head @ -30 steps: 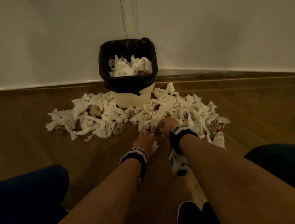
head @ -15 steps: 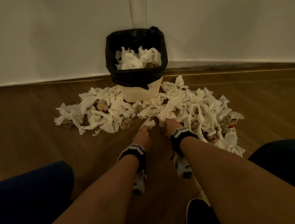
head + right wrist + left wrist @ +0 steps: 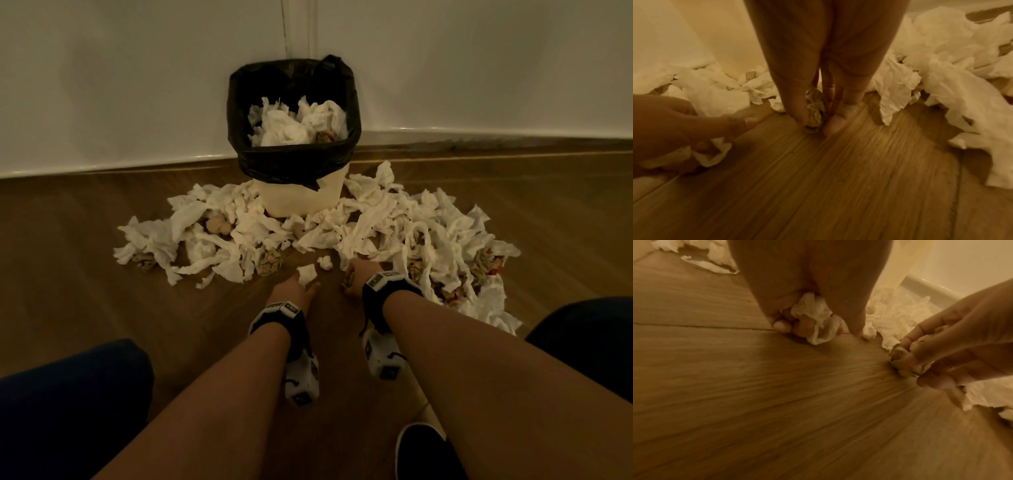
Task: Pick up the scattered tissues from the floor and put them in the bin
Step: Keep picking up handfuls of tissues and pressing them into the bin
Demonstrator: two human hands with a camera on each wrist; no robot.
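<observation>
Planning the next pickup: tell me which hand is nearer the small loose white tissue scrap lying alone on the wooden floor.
Left. The left hand is just below-left of the small loose white tissue scrap; the right hand sits a little farther off, to its lower right.

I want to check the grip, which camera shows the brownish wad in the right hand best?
The left wrist view: brownish wad sits side-on between curled fingers. The right wrist view shows it partly hidden; the head view, only a sliver.
</observation>
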